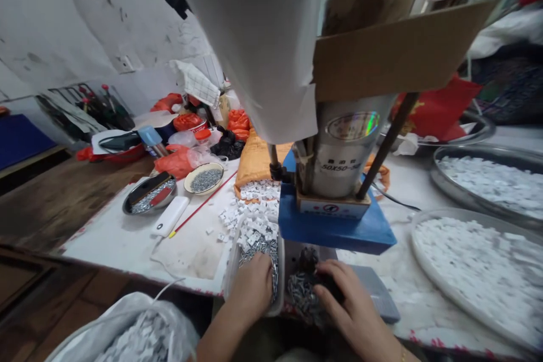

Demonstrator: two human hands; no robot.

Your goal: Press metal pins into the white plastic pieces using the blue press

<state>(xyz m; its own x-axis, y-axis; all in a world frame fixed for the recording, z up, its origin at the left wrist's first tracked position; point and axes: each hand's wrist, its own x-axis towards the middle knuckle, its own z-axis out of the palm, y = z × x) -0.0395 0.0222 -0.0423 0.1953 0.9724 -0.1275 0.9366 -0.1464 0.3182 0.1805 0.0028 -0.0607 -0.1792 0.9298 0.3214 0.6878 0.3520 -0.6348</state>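
My left hand [253,281] reaches into a clear plastic bin [231,271] of metal nails [275,271] and small white plastic clips [257,233]. Its fingers curl down among the nails, and their tips are hidden. My right hand [345,294] lies beside a dark metal fixture [309,259] under the blue press head [335,232]. Thumb and forefinger are apart, with a dark shape partly under the palm that I cannot make out. Between the hands is a heap of loose nails [303,291], blurred at its lower edge.
An orange sack [258,155] spills white clips at the back. Right are a wide tray [418,237] and a metal pan [436,172] of white pieces. Left are nail bowls [204,179], a white power strip [170,216] and a red rod [203,203]. A white bag [127,305] stands below.
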